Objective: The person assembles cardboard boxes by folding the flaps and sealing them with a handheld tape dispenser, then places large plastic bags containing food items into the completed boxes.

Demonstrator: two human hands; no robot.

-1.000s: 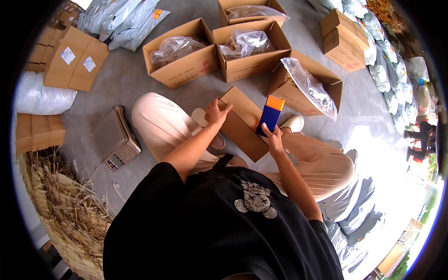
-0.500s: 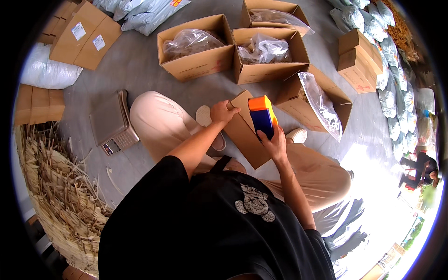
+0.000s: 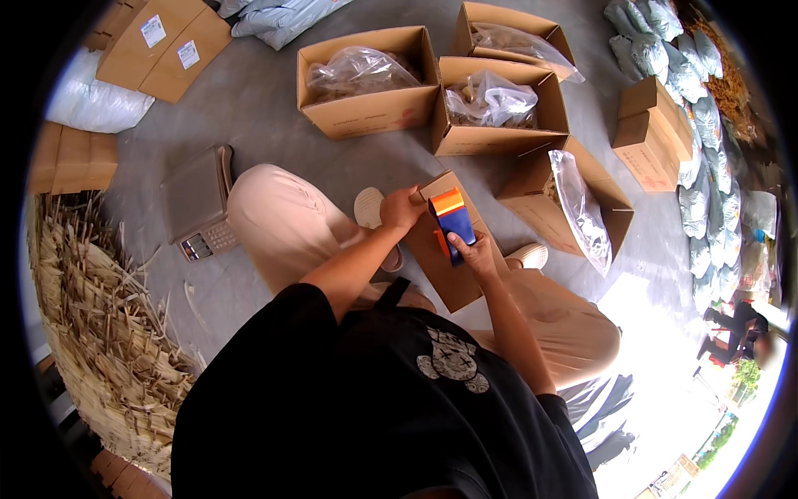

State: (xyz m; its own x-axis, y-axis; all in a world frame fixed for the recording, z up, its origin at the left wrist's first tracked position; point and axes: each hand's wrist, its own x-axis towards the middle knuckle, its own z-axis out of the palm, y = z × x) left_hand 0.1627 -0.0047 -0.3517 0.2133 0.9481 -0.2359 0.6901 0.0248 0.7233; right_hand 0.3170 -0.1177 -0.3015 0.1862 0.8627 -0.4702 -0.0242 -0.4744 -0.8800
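Note:
Between my legs stands a closed, long brown cardboard box (image 3: 432, 259). My left hand (image 3: 401, 209) is closed on its far left edge, fingers curled over the corner and partly hidden. In my right hand (image 3: 475, 252) is a blue and orange tape dispenser (image 3: 451, 218), gripped by its blue body with my thumb across it. Its orange end points away from me, over the top of the box near the far end. Whether the dispenser touches the cardboard cannot be made out.
Open cartons with clear plastic liners, such as this carton (image 3: 366, 116), stand ahead and to the right. A weighing scale (image 3: 199, 204) lies left of my knee. Stacked straw (image 3: 100, 333) is at the left; grey parcels (image 3: 702, 166) line the right. Another person (image 3: 740, 333) sits far right.
My right hand has brought the tape dispenser left and tilted it over the box's far end. My left hand stays at the box edge. The whole view has shifted slightly.

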